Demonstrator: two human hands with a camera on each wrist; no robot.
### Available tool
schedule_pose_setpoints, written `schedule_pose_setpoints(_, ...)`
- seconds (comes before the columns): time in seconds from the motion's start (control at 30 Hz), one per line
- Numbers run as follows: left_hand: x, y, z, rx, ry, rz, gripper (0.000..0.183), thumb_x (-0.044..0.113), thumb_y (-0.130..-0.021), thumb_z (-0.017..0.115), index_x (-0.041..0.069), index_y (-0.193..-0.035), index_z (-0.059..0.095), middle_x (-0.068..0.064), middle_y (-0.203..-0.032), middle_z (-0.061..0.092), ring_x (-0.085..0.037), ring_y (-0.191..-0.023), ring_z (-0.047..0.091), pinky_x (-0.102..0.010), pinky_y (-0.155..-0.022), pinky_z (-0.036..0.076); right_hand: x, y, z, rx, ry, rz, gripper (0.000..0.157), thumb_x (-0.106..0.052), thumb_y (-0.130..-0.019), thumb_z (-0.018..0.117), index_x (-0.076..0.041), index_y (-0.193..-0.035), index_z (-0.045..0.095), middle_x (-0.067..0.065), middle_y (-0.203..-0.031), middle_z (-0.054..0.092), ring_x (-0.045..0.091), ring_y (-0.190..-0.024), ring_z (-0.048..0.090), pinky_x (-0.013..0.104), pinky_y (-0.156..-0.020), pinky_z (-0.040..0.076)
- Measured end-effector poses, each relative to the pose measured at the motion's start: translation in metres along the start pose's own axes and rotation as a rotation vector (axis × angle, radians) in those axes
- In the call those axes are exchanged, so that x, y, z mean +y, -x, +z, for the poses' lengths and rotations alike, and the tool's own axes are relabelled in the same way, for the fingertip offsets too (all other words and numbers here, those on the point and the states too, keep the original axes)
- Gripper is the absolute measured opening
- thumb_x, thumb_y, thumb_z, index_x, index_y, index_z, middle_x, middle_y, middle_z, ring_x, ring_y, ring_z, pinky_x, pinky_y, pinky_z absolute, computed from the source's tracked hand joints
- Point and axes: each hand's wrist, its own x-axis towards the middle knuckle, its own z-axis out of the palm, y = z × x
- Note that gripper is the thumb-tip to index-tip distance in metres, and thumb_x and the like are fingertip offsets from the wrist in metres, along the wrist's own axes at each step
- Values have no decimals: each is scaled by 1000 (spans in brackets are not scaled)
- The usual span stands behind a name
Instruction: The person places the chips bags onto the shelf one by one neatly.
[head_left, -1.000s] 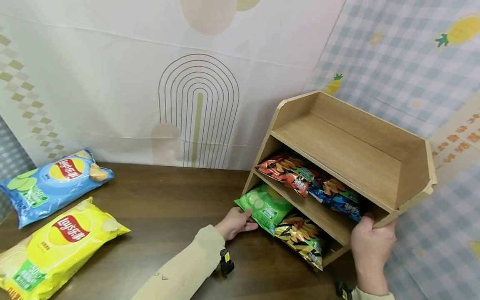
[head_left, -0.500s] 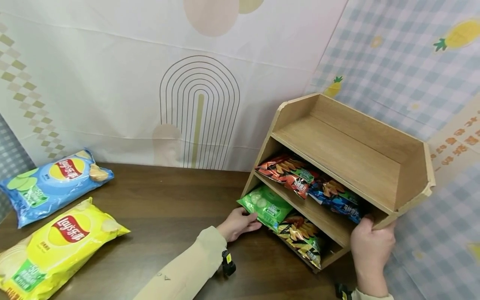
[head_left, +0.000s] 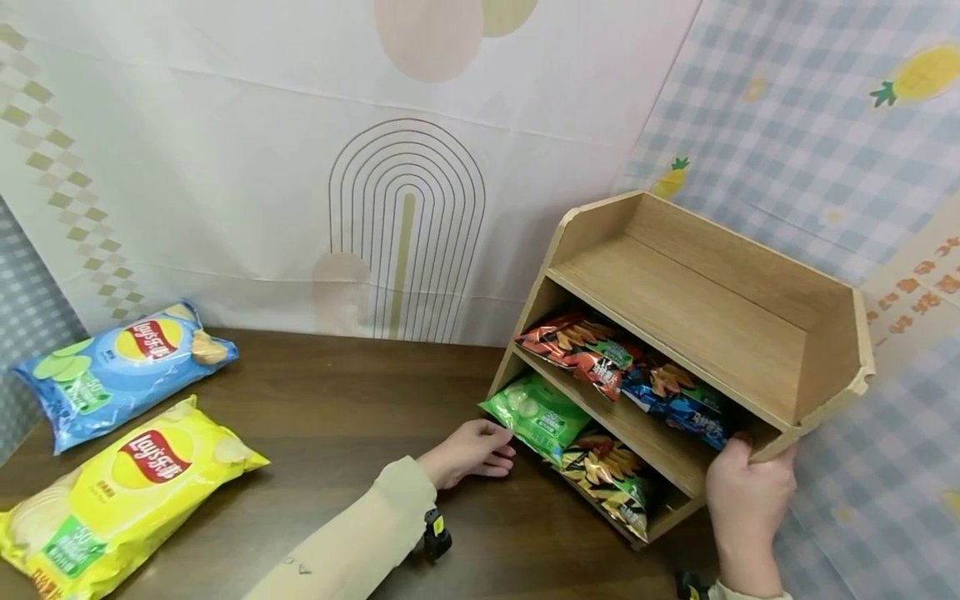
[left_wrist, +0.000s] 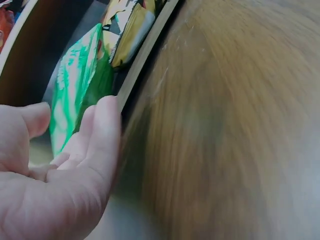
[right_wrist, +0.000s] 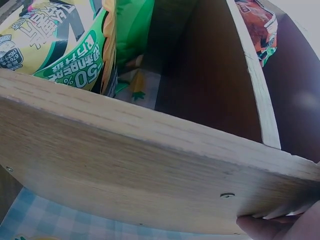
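Note:
A small wooden shelf (head_left: 697,308) stands at the right, its open front turned toward me. In its lower compartment lie a green chip bag (head_left: 543,418) and a black-and-yellow chip bag (head_left: 609,479). My left hand (head_left: 467,454) is beside the green bag's near left end, with thumb and fingers spread apart in the left wrist view and nothing pinched between them. My right hand (head_left: 750,500) grips the shelf's right side panel, thumb at the front edge. Only its fingertips (right_wrist: 267,226) show in the right wrist view.
The upper compartment holds a red chip bag (head_left: 573,342) and a dark blue chip bag (head_left: 675,392). On the left of the brown table (head_left: 337,417) lie a light blue chip bag (head_left: 120,367) and a yellow one (head_left: 112,508). A white printed cloth (head_left: 240,183) hangs behind.
The green bag has gone a little deeper into the lower compartment. My left hand has let go of it and drawn back slightly to the left. The right hand keeps its grip.

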Motion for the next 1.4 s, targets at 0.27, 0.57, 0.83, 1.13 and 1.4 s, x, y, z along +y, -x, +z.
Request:
schedule_pose_setpoints(0.27, 20, 36, -23, -21, -528, 137, 61, 45, -89, 67, 2, -130, 52, -11, -108, 64, -24, -93, 65, -40, -79, 53, 2, -4, -1, 13, -9, -20, 45, -14, -88, 46, 3, -129, 49, 40, -109, 55, 61, -101, 47, 66, -84, 31)
schedule_pose_setpoints(0.57, 36, 76, -49, 128, -1123, 306, 76, 68, -80, 62, 14, -134, 52, -5, -125, 61, -22, -113, 58, -42, -93, 46, 0, -4, 0, 11, -6, -26, 46, -14, -88, 45, 2, -131, 49, 39, -112, 55, 62, -101, 46, 66, -85, 30)
schedule_pose_setpoints(0.83, 49, 110, -73, 265, -1344, 351, 76, 68, -78, 66, 20, -135, 53, 0, -125, 59, -18, -111, 59, -43, -87, 49, 0, -5, -2, -3, -4, 10, 47, -15, -88, 45, 1, -132, 48, 41, -111, 54, 61, -105, 46, 64, -87, 30)
schedule_pose_setpoints(1.13, 64, 140, -102, 335, -1411, 326, 85, 78, -76, 57, 18, -135, 52, -1, -129, 57, -22, -114, 58, -49, -86, 50, 1, -4, -4, -10, 4, 26, 47, -15, -88, 45, 1, -132, 47, 40, -113, 54, 61, -105, 46, 65, -87, 30)
schedule_pose_setpoints(1.4, 67, 164, -131, 394, -1411, 254, 94, 85, -73, 49, 16, -137, 51, -7, -133, 55, -29, -115, 57, -54, -84, 50, 2, -3, 0, -21, -4, 32, 48, -14, -87, 44, 0, -133, 47, 41, -111, 54, 62, -104, 46, 66, -87, 29)
